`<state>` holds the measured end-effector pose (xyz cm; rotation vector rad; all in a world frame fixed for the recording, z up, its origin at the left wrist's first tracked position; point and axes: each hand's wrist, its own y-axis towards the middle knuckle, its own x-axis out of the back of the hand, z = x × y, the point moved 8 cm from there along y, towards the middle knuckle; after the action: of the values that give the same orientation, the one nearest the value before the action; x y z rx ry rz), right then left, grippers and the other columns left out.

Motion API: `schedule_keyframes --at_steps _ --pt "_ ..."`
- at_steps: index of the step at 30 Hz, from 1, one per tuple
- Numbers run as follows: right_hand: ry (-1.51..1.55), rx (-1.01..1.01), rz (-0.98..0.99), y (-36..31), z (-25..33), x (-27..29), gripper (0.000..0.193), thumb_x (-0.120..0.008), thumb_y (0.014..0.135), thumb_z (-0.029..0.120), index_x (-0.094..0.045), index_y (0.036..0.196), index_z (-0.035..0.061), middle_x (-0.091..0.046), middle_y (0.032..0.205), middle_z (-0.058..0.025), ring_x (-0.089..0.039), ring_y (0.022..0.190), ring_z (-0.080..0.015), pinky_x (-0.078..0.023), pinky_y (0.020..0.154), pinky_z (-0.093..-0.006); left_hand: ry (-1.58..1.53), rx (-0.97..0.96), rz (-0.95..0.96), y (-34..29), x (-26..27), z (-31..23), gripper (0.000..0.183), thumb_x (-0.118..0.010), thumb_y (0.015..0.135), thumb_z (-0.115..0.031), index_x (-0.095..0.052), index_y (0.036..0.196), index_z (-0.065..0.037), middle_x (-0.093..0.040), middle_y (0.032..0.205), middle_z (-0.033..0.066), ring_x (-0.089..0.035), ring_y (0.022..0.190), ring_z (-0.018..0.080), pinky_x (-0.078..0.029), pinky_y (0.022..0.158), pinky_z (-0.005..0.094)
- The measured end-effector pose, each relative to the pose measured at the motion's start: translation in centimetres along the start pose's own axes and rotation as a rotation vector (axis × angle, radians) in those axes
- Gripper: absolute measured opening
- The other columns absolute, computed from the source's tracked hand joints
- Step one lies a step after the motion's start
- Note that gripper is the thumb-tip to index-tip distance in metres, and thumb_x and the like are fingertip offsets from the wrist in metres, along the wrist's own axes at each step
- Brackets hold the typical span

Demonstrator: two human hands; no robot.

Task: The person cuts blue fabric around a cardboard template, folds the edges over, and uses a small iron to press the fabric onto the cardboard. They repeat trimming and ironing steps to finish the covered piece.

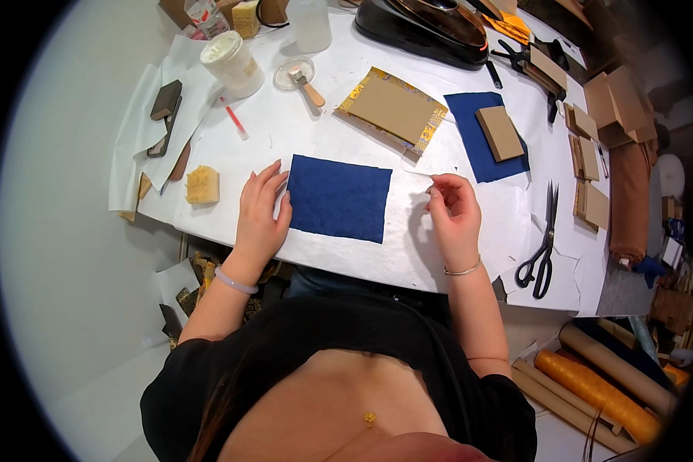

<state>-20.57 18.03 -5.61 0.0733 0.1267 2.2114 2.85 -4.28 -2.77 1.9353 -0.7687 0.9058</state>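
Observation:
A rectangle of dark blue cloth (339, 199) lies flat on the white-covered table before me. My left hand (263, 206) rests at its left edge, fingers stretched out and holding nothing. To the cloth's right, my right hand (453, 212) is raised a little, thumb and fingertips pinched together. A thin pale edge shows by those fingertips, but I cannot make out what they hold, if anything. Beyond it lies a grey-brown board (396, 112) with yellow patterned cloth around its edges. Farther right, a smaller board (500, 132) sits on a second blue cloth (470, 115).
Black scissors (543, 258) lie at the right, beside several stacked boards (590, 205). A yellow sponge (202, 185) is left of my left hand. Behind stand a white tub (232, 65), a brush (308, 87) on a clear lid and a black machine (423, 35). Rolls (597, 393) lie below right.

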Motion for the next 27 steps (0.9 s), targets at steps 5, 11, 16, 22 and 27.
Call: schedule_keyframes --at_steps 5,11,16,22,27 --pt "0.007 -0.013 0.016 -0.05 -0.18 -0.05 0.017 -0.06 0.098 -0.002 -0.063 0.114 0.0003 -0.066 0.096 -0.0043 -0.062 0.083 -0.0093 -0.054 0.075 -0.0242 -0.003 0.003 0.002 0.05 0.09 -0.06 0.039 -0.064 0.089 -0.001 -0.06 0.127 -0.004 -0.059 0.141 0.0156 -0.057 0.127 0.0383 -0.04 0.116 0.0552" --pt "0.074 -0.03 0.031 -0.01 -0.32 -0.05 0.015 -0.059 0.1 -0.001 -0.062 0.114 0.0006 -0.068 0.099 -0.0058 -0.064 0.085 -0.0097 -0.055 0.075 -0.0247 0.005 -0.005 0.001 0.02 0.03 0.01 0.038 -0.064 0.089 -0.002 -0.06 0.127 -0.003 -0.059 0.14 0.0159 -0.057 0.127 0.0384 -0.04 0.116 0.0552" --pt "0.013 -0.014 0.016 0.01 -0.08 -0.06 0.015 -0.061 0.099 -0.001 -0.062 0.114 0.0005 -0.066 0.097 -0.0045 -0.062 0.081 -0.0091 -0.054 0.074 -0.0242 -0.003 -0.002 0.001 0.0 0.02 -0.02 0.039 -0.064 0.089 -0.002 -0.06 0.128 -0.004 -0.059 0.14 0.016 -0.057 0.127 0.0386 -0.039 0.117 0.0551" --pt "-0.004 -0.002 0.012 0.04 -0.04 -0.09 0.017 -0.063 0.097 -0.002 -0.063 0.114 0.0006 -0.064 0.096 -0.0034 -0.061 0.079 -0.0087 -0.053 0.074 -0.0234 -0.006 0.0 0.003 -0.05 0.01 0.02 0.039 -0.064 0.09 -0.002 -0.06 0.128 -0.004 -0.059 0.141 0.0152 -0.056 0.128 0.0384 -0.039 0.117 0.0548" --pt "0.01 -0.013 0.021 -0.06 -0.06 -0.27 0.019 -0.063 0.096 -0.003 -0.063 0.114 0.0007 -0.063 0.096 -0.0027 -0.061 0.081 -0.0088 -0.053 0.076 -0.0235 -0.006 0.001 0.01 -0.11 0.03 0.1 0.04 -0.065 0.09 -0.002 -0.059 0.129 -0.004 -0.059 0.142 0.0146 -0.056 0.128 0.0378 -0.039 0.116 0.0543"
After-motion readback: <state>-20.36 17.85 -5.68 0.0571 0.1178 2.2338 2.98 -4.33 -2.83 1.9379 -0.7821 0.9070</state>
